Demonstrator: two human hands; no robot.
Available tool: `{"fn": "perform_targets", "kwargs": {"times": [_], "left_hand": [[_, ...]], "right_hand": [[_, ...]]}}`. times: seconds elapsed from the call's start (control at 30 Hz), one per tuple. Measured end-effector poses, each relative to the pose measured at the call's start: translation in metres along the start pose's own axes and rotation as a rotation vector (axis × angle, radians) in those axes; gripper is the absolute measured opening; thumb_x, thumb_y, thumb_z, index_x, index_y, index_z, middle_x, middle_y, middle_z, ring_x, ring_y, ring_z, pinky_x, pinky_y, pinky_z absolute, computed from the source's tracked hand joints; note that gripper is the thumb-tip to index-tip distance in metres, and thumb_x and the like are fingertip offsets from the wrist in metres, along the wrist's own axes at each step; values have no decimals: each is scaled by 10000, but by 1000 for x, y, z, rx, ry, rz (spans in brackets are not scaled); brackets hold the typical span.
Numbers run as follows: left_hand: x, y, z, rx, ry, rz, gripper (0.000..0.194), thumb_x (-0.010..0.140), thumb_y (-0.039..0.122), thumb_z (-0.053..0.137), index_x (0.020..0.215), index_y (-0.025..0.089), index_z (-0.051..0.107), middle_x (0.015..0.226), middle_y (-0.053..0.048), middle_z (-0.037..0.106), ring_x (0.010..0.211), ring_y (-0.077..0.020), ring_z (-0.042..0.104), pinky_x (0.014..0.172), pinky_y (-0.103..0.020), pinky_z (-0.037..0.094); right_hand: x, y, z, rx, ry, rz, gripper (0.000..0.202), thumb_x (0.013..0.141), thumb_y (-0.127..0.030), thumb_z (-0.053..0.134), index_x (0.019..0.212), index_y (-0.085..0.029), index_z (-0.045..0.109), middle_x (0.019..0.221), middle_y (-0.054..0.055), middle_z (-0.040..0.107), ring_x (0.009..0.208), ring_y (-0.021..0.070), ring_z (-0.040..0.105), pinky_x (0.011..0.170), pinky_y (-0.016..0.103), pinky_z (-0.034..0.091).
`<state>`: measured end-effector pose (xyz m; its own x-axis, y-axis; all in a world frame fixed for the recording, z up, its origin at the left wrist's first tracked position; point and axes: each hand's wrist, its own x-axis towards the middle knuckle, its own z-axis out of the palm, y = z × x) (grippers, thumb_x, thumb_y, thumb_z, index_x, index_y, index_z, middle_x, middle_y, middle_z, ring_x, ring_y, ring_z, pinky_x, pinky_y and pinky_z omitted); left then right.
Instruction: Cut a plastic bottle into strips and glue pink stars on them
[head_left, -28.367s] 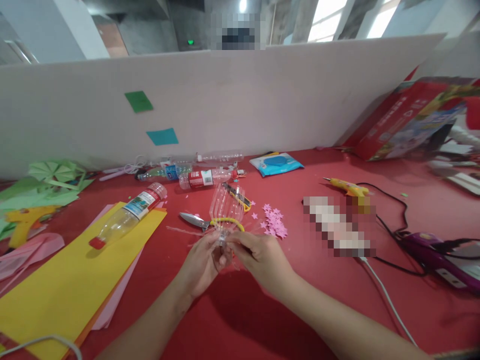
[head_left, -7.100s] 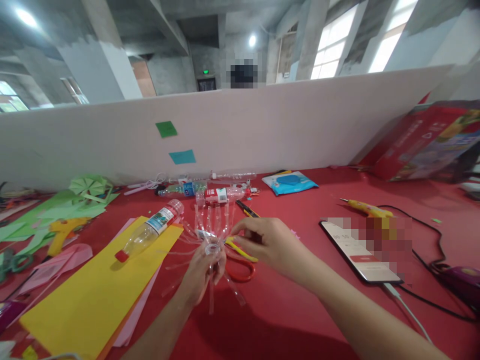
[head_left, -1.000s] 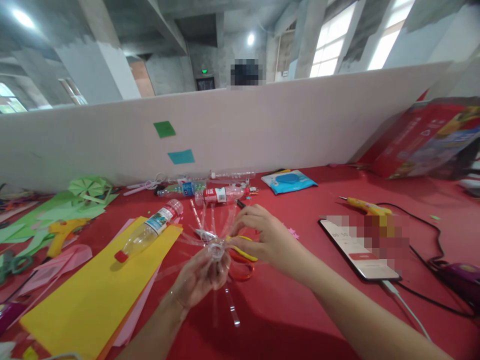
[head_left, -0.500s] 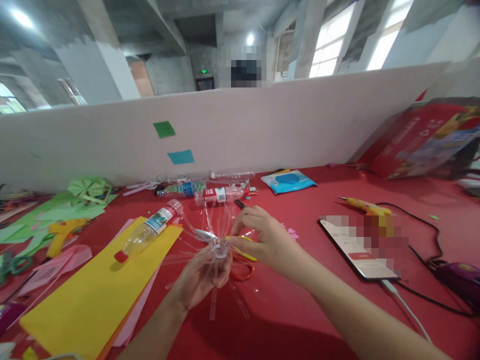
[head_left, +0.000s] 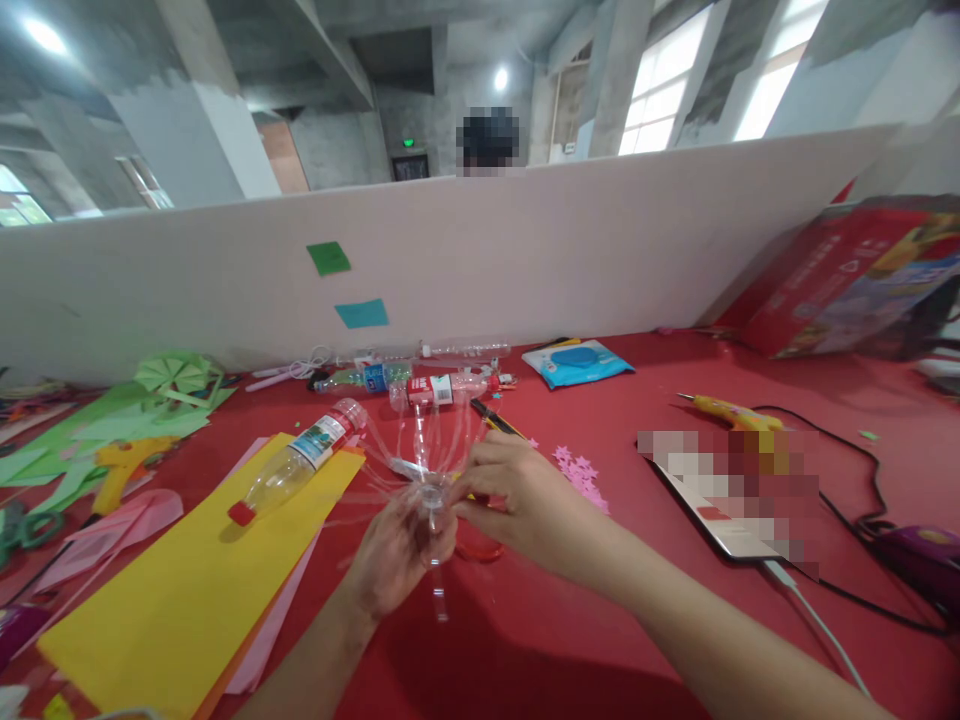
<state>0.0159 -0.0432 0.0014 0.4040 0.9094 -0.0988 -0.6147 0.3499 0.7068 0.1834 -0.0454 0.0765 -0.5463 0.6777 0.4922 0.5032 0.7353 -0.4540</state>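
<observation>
- Curled around the neck of a clear cut bottle piece (head_left: 431, 496), the left hand (head_left: 391, 560) is closed on it.
- Thumb and forefinger of the right hand (head_left: 517, 488) nearly meet just beside the neck; whether they pinch a strip I cannot tell.
- The piece is held above the red table (head_left: 600, 620), in front of the person, its strips fanning outward.
- It should be very light, with a stiff neck and springy, slippery strips that could crease or tear; the neck looks the surest place to hold, and any strip is best taken gently near its base.
- Counted: one scissors (head_left: 409, 469), partly hidden; one cutter knife (head_left: 491, 416); one capped bottle (head_left: 289, 468) on yellow paper (head_left: 187, 570); at least three bottles (head_left: 431, 390) behind; two yellow glue guns (head_left: 124, 462); one phone (head_left: 742, 542); one wipes pack (head_left: 581, 366); two paper squares (head_left: 328, 259) on the white panel (head_left: 600, 240).
- Pink stars (head_left: 581, 475) overlap too much to count.
</observation>
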Motion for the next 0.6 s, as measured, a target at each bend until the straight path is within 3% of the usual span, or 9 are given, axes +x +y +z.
{"fn": "perform_targets", "kwargs": {"times": [0.1, 0.27, 0.47, 0.6], "left_hand": [[-1, 0, 2, 3, 23, 1, 169, 773, 256, 605, 677, 135, 538, 558, 37, 447, 434, -38, 320, 409, -170, 264], [-2, 0, 4, 7, 83, -9, 155, 736, 224, 632, 648, 132, 543, 563, 33, 461, 491, -55, 393, 461, -176, 338], [-1, 5, -1, -55, 46, 16, 167, 735, 254, 626, 644, 135, 551, 542, 32, 465, 467, -54, 385, 435, -170, 331], [-1, 7, -6, -101, 15, -29, 144, 754, 250, 593, 678, 128, 579, 553, 15, 478, 471, -65, 402, 439, -179, 345]], "right_hand": [[0, 1, 5, 27, -55, -33, 198, 785, -40, 567, 732, -188, 688, 691, -10, 651, 645, 123, 514, 683, 272, 368], [-1, 0, 7, 18, -107, -29, 183, 773, -20, 581, 724, -168, 677, 701, -9, 665, 653, 120, 522, 693, 270, 354], [-4, -6, 2, -6, -47, -15, 91, 813, -128, 588, 789, -178, 660, 764, 9, 661, 713, 144, 510, 717, 286, 341], [-4, -14, -13, -10, -72, -16, 52, 812, -167, 604, 779, -170, 645, 780, 30, 640, 741, 157, 504, 718, 293, 357]]}}
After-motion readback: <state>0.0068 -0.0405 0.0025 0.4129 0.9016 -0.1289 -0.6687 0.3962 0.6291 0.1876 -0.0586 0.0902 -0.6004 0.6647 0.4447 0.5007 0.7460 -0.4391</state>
